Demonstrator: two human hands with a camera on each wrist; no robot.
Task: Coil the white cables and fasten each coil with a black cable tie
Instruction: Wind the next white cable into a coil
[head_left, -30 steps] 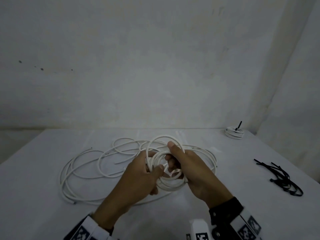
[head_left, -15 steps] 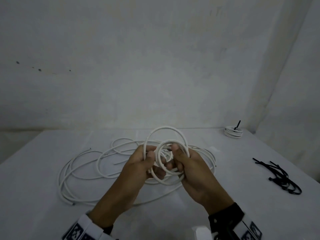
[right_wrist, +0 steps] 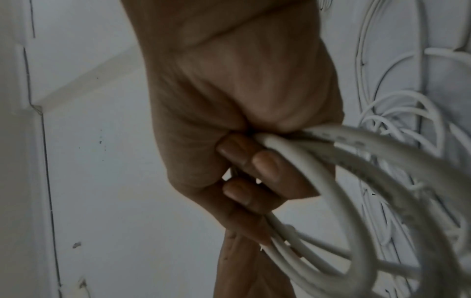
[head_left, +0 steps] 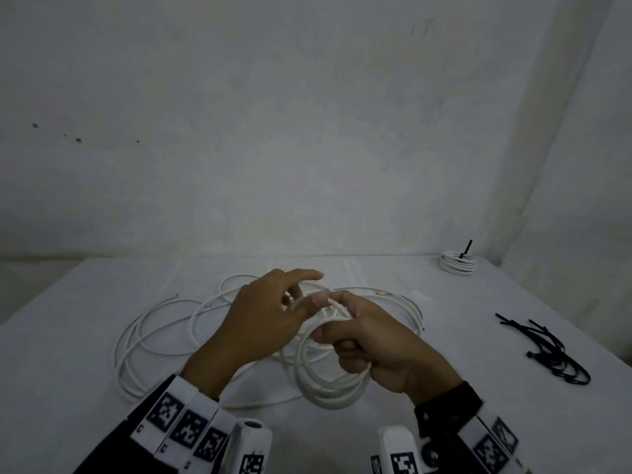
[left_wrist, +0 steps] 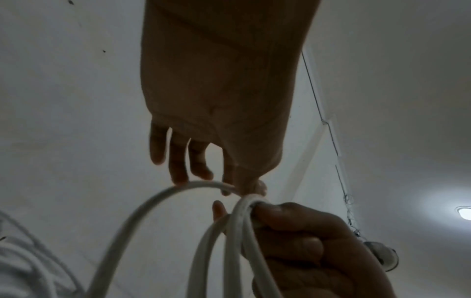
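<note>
A white table [head_left: 85, 336] sits pushed into the corner of bare, scuffed white walls [head_left: 273, 131]. Overhead, a round ceiling light [left_wrist: 465, 212] glows on the dim room.

The white cable [head_left: 328, 388] has a smooth, matt plastic jacket. The black cable ties [head_left: 547, 350] near the table's [head_left: 68, 336] right edge look like thin plastic. The tabletop is matt white.

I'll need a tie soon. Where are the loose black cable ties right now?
In the head view, the cable ties lie in a bunch at the table's right edge, right of the right hand.
</note>
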